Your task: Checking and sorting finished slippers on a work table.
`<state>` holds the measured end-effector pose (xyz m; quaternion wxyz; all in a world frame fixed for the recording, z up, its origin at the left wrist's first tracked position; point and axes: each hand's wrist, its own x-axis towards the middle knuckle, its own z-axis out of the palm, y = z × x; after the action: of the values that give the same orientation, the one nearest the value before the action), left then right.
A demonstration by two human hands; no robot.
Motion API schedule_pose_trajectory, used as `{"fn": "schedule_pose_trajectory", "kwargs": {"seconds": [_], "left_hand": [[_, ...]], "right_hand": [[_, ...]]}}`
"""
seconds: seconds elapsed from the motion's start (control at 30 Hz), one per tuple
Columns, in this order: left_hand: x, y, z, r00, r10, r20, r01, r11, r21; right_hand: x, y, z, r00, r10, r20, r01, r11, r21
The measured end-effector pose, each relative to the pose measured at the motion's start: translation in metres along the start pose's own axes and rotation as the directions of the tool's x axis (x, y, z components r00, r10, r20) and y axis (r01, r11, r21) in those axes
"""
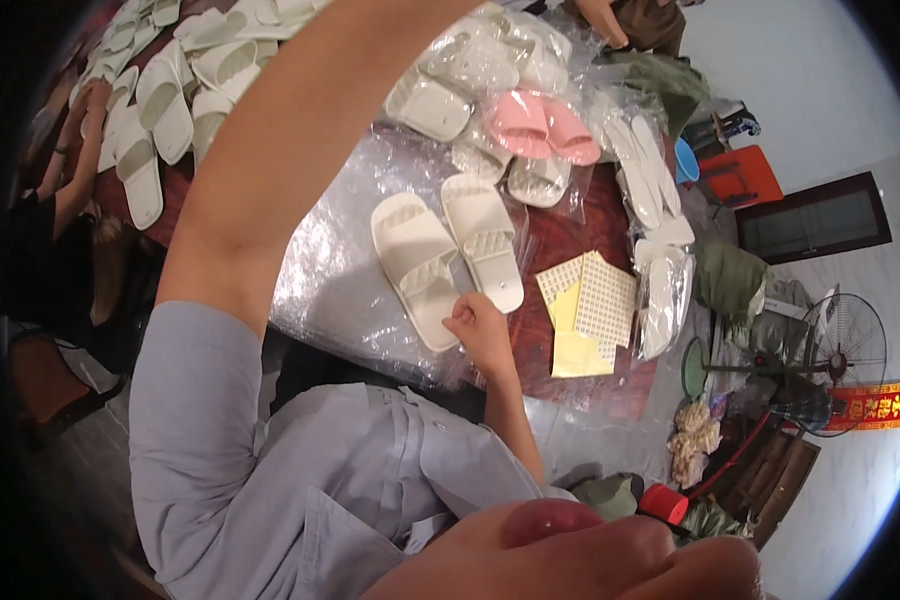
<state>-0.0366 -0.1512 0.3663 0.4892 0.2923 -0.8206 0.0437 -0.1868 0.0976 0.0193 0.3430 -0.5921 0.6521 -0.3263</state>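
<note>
A pair of cream-white slippers lies side by side on clear plastic bags, the left slipper (402, 222) and the right slipper (493, 262). At the heel of the left one is my right hand (482, 332), its thumb and fingers pinched together. Whatever the pinch holds, if anything, is too small to make out. My left arm (270, 130) stretches up across the view, and its hand lies beyond the top edge. Sheets of small stickers (606, 300) with yellow backing (582, 357) rest right of the slippers.
Bagged white slippers (432, 105) and a bagged pink pair (522, 125) lie at the far side. More bagged slippers (662, 290) line the right edge. Loose slippers (165, 100) pile up far left, by another person's hands (82, 120). A fan (838, 360) stands at right.
</note>
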Motion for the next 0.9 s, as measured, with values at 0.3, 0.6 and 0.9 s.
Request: {"fn": "schedule_pose_trajectory", "kwargs": {"seconds": [0.3,0.6,0.9], "left_hand": [[-0.181,-0.010,0.109,0.765,0.049,0.642,0.014,0.996,-0.093],[-0.313,0.008,0.133,0.733,-0.076,0.676,0.175,0.981,-0.080],[-0.323,0.005,0.136,0.807,-0.148,0.572,0.249,0.963,-0.103]], "right_hand": [[0.007,-0.004,-0.005,0.996,0.042,0.080,-0.042,0.999,0.006],[0.007,-0.005,-0.014,0.991,-0.011,0.132,0.013,1.000,-0.017],[0.009,-0.005,-0.014,0.990,-0.006,0.140,0.004,1.000,0.018]]}}
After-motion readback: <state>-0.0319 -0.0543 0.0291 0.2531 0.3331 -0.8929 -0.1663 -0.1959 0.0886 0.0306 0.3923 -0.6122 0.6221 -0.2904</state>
